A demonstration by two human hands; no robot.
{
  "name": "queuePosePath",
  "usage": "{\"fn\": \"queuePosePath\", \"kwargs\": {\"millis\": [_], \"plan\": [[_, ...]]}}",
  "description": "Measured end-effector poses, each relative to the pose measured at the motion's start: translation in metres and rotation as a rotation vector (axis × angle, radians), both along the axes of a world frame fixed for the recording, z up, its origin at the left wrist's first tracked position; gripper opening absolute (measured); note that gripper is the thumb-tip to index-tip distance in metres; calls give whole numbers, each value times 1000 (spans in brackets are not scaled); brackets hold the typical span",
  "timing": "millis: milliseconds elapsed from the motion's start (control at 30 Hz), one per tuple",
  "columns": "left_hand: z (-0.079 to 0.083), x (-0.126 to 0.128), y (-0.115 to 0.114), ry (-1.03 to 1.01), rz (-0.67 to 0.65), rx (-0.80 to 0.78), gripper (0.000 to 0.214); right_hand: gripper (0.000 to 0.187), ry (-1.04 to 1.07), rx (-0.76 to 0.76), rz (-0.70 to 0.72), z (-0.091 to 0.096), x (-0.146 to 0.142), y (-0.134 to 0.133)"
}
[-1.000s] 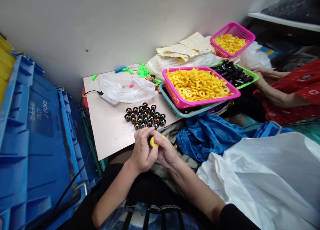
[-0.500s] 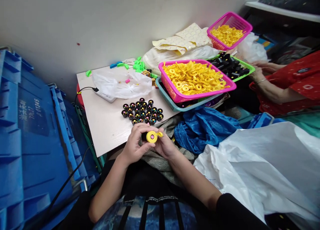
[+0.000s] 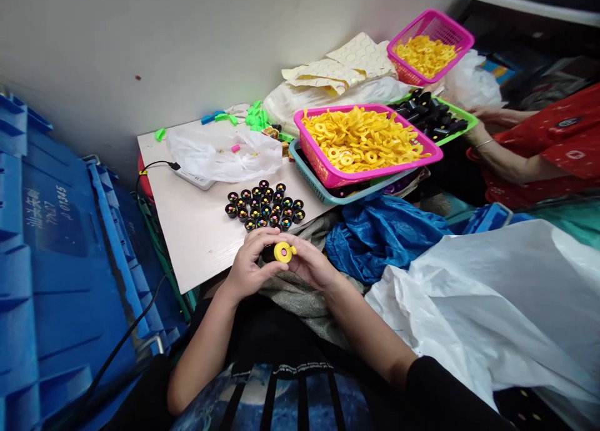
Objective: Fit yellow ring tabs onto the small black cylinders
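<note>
Both my hands meet over my lap at the near edge of a pale board (image 3: 197, 231). My left hand (image 3: 248, 265) and my right hand (image 3: 312, 265) are closed together on one small piece: a black cylinder capped by a yellow ring (image 3: 282, 252) with a pink dot in its middle. Just beyond my fingers stands a cluster of several finished black caps (image 3: 262, 206) with coloured centres. A pink basket (image 3: 328, 168) heaped with yellow rings sits to the right of them.
Blue crates (image 3: 56, 243) stand on the left. A clear bag (image 3: 220, 156), a white charger with cable (image 3: 192, 180) and green bits lie at the board's back. Blue and white plastic bags (image 3: 469, 306) fill the right. Another person's hands (image 3: 487, 122) work at a green tray of black parts (image 3: 464, 126).
The yellow ring was pinched edge-on between my fingers; it now sits face up on the black cylinder. My hands have shifted slightly up toward the board, and the view has drifted.
</note>
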State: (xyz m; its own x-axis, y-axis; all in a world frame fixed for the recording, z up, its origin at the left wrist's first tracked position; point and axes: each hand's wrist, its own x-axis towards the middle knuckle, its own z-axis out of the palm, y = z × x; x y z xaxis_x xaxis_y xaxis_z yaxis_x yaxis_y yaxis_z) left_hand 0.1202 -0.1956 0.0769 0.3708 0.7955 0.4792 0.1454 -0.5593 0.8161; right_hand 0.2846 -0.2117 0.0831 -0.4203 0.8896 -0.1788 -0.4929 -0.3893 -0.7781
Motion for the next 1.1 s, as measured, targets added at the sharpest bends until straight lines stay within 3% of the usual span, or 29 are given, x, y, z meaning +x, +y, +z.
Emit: {"fn": "queuePosePath", "kwargs": {"millis": [167,367,567,700,800,867,933,967,1033,1100], "plan": [[0,-1,1,-5,-17,7,40,43,53,11,39,3,-1,1],[3,-2,2,85,-35,43,39,39,30,-3,-48,6,-1,0],[-7,-1,2,-17,-15,-6,40,40,105,-51,96,5,-3,0],[-10,0,2,43,-44,118,40,47,30,9,-67,-1,-6,-4],[-13,-6,4,77,-4,104,41,42,-117,70,-276,-12,20,-4],[-19,-15,8,14,137,-20,35,37,-263,112,-485,-27,52,-2],[-25,-23,14,-93,332,-165,26,40,-561,120,-627,-48,85,0],[-28,-26,17,-142,416,-220,24,39,-790,76,-577,-60,99,-1],[-32,-29,21,-203,506,-292,24,34,-1198,-63,-286,-87,120,-2],[-35,-29,24,-224,525,-324,25,23,-1391,-178,-71,-111,131,-5]]}}
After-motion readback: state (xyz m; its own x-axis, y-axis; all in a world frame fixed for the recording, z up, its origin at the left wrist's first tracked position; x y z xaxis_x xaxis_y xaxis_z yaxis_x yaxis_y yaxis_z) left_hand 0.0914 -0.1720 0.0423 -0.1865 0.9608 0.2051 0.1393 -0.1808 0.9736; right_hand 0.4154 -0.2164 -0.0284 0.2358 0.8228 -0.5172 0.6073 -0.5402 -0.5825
